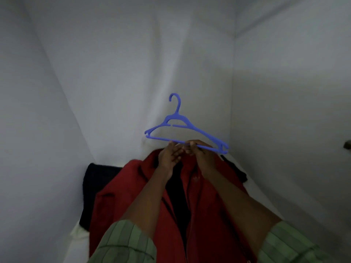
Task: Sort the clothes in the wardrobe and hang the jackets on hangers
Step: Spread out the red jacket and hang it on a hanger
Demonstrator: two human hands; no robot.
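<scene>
A blue plastic hanger is being held up at the centre of the frame, its hook pointing upward and its bottom bar slanting down toward the right. The right hand is gripping that bottom bar, with the fingers curled round it just right of the bar's middle. The left hand is sitting just beside the right one, its fingers loosely extended and reaching up toward the bar; whether the fingertips are actually touching the bar cannot be told, and it does not appear to be gripping anything. Both forearms are reaching up from the bottom of the frame, each coming out of a green striped sleeve rolled back near the elbow. Beneath the hands, a red jacket is lying spread open across the lower centre of the frame, its dark lining showing along the open front and a zip running down toward the bottom edge. A dark garment is lying to the left of the jacket, partly under it, and another dark piece of clothing is showing at the jacket's right edge. The clothes are lying on a pale shelf enclosed by plain whitish wardrobe walls filling the upper frame.
</scene>
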